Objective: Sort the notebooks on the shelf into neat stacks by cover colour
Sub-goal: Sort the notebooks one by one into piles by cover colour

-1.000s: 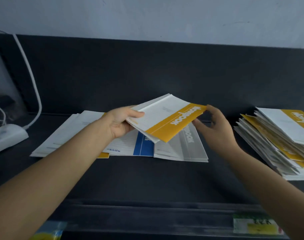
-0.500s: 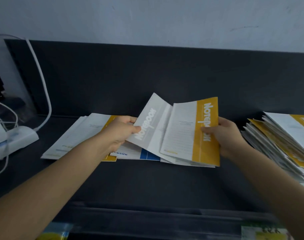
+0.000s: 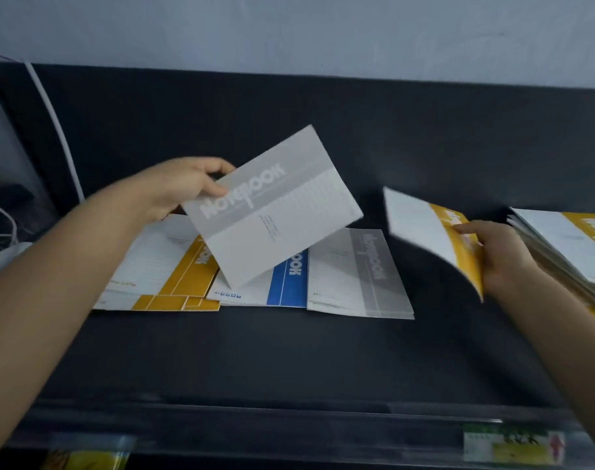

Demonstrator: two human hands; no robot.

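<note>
L hand (image 3: 184, 188) pinches grey notebook (image 3: 272, 205) aloft, R hand (image 3: 503, 256) grips yellow notebook (image 3: 435, 232) beside yellow stack (image 3: 567, 245); next likely req.: lay each squarely on matching colour.

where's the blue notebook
The blue notebook lies flat on the shelf, centre of the head view, between the yellow notebooks on its left and the grey stack on its right, partly hidden by the grey notebook in the left hand.
</note>
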